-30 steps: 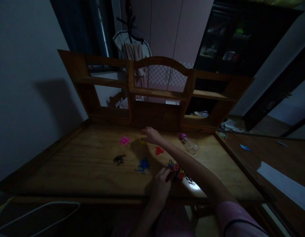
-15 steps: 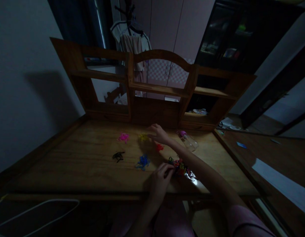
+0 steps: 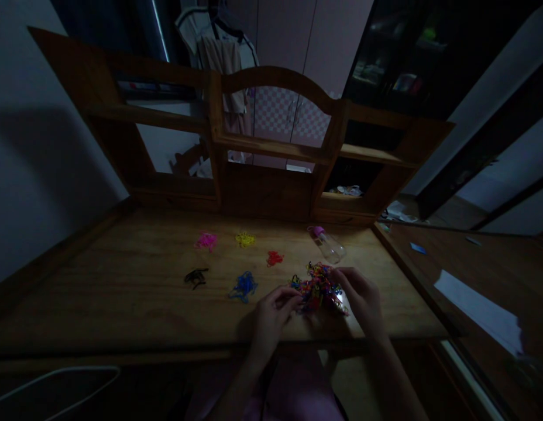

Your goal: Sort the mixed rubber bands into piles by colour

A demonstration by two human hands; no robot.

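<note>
A mixed heap of small coloured rubber bands [image 3: 318, 287] lies on the wooden desk between my hands. At its left edge is my left hand [image 3: 271, 316], thumb and fingers closed together; whatever is between them is too small to make out. My right hand [image 3: 359, 295] reaches in from the right, its fingertips pinched on bands at the heap's upper right side. Sorted by colour, smaller piles lie to the left: red bands [image 3: 275, 258], yellow bands [image 3: 245, 239], pink bands [image 3: 206, 240], blue bands [image 3: 244, 286] and black bands [image 3: 196, 277].
A clear bottle with a purple cap [image 3: 330, 247] lies on its side behind the heap. The desk's wooden shelf unit [image 3: 267, 190] rises along the back. On the brown surface at right are a white paper sheet [image 3: 480, 313] and a blue card [image 3: 418, 248].
My right hand has come back from beside the yellow pile to the mixed heap, its fingers now closing there. My left hand stays at the heap's left edge. The camera view has shifted slightly.
</note>
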